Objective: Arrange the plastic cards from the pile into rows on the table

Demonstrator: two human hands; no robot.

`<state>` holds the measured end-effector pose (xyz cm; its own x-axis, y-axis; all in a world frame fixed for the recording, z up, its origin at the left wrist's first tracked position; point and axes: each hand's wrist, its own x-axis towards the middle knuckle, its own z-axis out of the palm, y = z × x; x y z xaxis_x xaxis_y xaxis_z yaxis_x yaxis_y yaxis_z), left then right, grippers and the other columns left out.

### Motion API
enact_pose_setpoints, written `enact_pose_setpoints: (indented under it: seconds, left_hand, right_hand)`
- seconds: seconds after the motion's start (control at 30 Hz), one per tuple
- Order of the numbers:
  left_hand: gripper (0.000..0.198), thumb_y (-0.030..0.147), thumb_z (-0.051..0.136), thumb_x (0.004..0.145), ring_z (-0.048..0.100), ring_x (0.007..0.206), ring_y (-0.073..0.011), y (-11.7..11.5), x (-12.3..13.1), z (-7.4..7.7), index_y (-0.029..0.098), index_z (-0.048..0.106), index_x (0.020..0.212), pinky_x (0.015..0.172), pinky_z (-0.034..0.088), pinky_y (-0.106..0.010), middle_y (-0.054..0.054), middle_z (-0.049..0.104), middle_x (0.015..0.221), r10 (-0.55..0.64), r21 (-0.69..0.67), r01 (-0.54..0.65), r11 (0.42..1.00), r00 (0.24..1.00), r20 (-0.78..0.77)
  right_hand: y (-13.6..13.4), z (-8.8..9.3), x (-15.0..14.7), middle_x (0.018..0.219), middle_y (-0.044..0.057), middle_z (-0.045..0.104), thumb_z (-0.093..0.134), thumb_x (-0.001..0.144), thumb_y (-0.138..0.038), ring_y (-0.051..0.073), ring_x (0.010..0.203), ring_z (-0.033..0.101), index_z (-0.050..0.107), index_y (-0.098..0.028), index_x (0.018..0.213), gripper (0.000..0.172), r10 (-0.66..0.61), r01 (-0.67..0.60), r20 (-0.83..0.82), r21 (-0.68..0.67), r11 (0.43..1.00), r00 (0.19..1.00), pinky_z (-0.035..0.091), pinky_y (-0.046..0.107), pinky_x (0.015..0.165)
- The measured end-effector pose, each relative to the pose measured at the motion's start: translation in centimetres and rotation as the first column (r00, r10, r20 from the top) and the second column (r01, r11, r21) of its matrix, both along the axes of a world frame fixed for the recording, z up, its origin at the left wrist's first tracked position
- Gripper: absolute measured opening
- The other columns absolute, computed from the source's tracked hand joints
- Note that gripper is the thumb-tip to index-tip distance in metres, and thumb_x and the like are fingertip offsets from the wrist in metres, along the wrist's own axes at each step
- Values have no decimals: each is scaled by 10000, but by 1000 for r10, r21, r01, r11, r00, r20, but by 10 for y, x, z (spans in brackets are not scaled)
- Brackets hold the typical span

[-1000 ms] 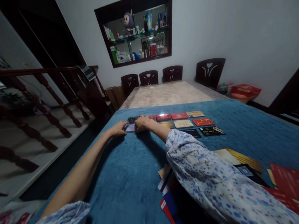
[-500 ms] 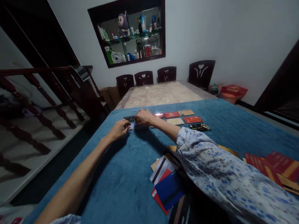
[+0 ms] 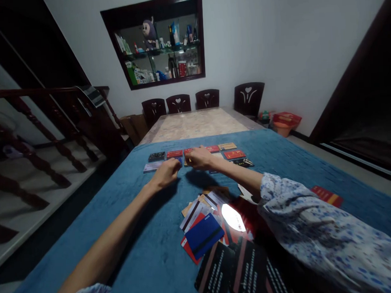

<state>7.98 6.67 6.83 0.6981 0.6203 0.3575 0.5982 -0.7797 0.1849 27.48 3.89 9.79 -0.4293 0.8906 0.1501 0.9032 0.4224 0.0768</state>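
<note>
Left hand (image 3: 167, 171): yours is bent right at a glossy blue rectangular card (image 3: 179, 159), fingertips bunched close together. Can't tell if you're really pinching it.
Right hand (image 3: 199, 158): just beside your left one, curled down over the middle of the layout. Can't tell what those fingers have hold of, if anything.
Back row: you've got 5 flat plastic cards on the plush blue cloth (image 3: 137, 235): 1 black card with pale print (image 3: 156, 156), 3 red cards (image 3: 174, 154) (one partly behind your right hand), 1 tan card (image 3: 227, 146) at the right end.
Next row: 1 pale lilac card (image 3: 152, 166) left of your left hand, that blue one, and 1 red card with gold marks (image 3: 234, 154) past your right wrist. Your hand covers the middle, so no full count.
Loose pile (image 3: 194, 213): nearer you, 1 blue card with a dark stripe (image 3: 204, 234) on top, 3 black cards with white text (image 3: 214, 271) I can make out. The rest overlap too much.
Chairs: 4, dark wood (image 3: 249, 99), heart cutouts, far end.
</note>
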Motion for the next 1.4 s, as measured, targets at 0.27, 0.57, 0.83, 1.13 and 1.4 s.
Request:
enact_pose_setpoints:
  seconds: [0.27, 0.57, 0.83, 1.13, 1.4]
  left_hand:
    - [188, 78, 460, 813, 541, 730, -156, -19, 40, -5, 160, 628, 833, 698, 442, -281, -43, 603, 837, -66, -10, 66, 998, 998, -14]
    - [204, 76, 469, 808, 565, 785, -182, -42, 90, -7, 165, 640, 875, 720, 468, -287, -68, 614, 888, -204, 5, 205, 979, 977, -66]
    - [274, 53, 493, 775, 602, 837, -180, -62, 135, -11, 178, 652, 959, 753, 495, -274, -65, 631, 959, -295, 0, 296, 955, 950, -103]
    - [202, 105, 563, 793, 615, 860, -199, -86, 180, -13, 178, 657, 957, 748, 485, -278, -72, 628, 952, -418, 1, 424, 906, 895, -156]
    - [260, 66, 540, 790, 578, 930, -214, -111, 219, -3, 166, 661, 998, 813, 479, -315, -90, 646, 989, -517, 17, 535, 845, 824, -231]
  right_hand:
    - [-36, -12, 47, 1019, 84, 740, 513, 872, -194, 250, 1040, 620, 728, -220, 981, 242, -35, 36, -35, 29, 999, 999, 341, 330, 834]
    - [-79, -22, 98, 1021, 90, 732, 533, 887, -202, 245, 1015, 606, 712, -203, 990, 207, -154, 155, -31, 20, 988, 988, 315, 310, 783]
    - [-116, -29, 138, 1023, 81, 721, 518, 903, -200, 227, 1004, 577, 689, -209, 937, 174, -255, 255, -44, -7, 967, 966, 286, 306, 747]
    - [-155, -35, 172, 1000, 77, 718, 513, 904, -203, 216, 955, 567, 696, -219, 958, 191, -386, 386, -34, -6, 922, 922, 301, 324, 728]
    - [-180, -48, 217, 931, 85, 722, 531, 877, -211, 208, 879, 586, 720, -229, 886, 190, -514, 514, -37, -2, 858, 857, 342, 290, 683]
